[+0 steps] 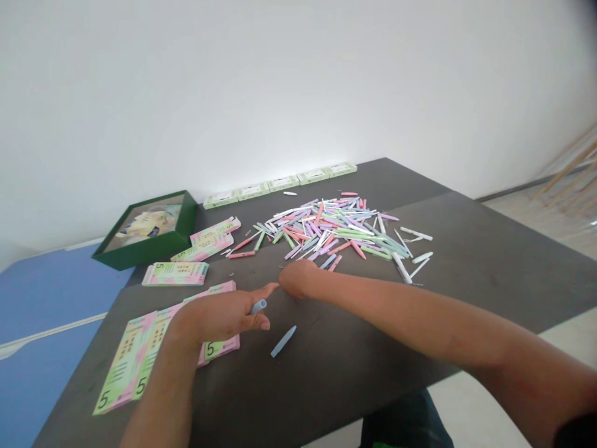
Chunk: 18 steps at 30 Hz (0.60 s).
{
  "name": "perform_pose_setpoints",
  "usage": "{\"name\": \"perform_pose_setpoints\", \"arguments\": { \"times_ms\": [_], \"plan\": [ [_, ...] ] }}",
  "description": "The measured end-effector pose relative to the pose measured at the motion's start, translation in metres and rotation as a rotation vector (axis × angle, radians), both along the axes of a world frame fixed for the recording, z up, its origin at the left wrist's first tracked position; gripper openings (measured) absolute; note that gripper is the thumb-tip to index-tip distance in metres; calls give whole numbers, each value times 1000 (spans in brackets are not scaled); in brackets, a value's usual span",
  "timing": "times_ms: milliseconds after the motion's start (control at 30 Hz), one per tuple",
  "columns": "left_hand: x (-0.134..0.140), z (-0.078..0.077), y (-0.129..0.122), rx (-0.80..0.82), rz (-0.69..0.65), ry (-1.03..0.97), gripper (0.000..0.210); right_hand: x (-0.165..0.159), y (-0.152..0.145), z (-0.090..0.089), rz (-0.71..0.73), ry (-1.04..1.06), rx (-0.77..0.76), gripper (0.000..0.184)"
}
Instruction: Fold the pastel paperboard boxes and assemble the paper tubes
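My left hand (228, 314) is closed around a pale blue-grey hollow pen tube (259, 306), whose open end sticks out between thumb and fingers. Its index finger points toward my right hand (297, 279), which is bent down at the near edge of a pile of pens and pen parts (326, 227). The fingers of the right hand are hidden behind its back. On the dark table below the hands lies a single blue-grey tapered pen tube (283, 341). Green-and-pink flat boxes marked 5 (125, 361) lie beside and partly under my left forearm and hand.
More such boxes lie at the left (175, 274). A row of flat boxes (252, 191) runs along the wall. A green open box (149, 246) with plastic-wrapped contents stands at the back left. Loose white pen parts (422, 257) are scattered right of the pile.
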<state>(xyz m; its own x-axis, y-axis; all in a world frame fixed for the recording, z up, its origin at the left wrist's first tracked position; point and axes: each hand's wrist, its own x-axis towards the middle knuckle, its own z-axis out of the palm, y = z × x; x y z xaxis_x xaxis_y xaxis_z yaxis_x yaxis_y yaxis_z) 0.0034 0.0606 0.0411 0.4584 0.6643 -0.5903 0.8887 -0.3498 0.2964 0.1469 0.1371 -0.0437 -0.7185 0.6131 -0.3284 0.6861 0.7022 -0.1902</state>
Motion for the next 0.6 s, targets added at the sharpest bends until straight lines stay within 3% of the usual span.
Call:
{"name": "perform_pose_setpoints", "arguments": {
  "times_ms": [133, 400, 600],
  "plan": [
    [-5, -1, 0, -21, -5, -27, 69, 3, 4, 3, -36, -8, 41, 29],
    [-1, 1, -3, -49, 11, 2, 70, 45, 28, 13, -84, 36, 82, 27],
    [2, 1, -3, -38, 11, 15, 69, 25, 14, -1, -162, 14, 68, 28]
  ]
}}
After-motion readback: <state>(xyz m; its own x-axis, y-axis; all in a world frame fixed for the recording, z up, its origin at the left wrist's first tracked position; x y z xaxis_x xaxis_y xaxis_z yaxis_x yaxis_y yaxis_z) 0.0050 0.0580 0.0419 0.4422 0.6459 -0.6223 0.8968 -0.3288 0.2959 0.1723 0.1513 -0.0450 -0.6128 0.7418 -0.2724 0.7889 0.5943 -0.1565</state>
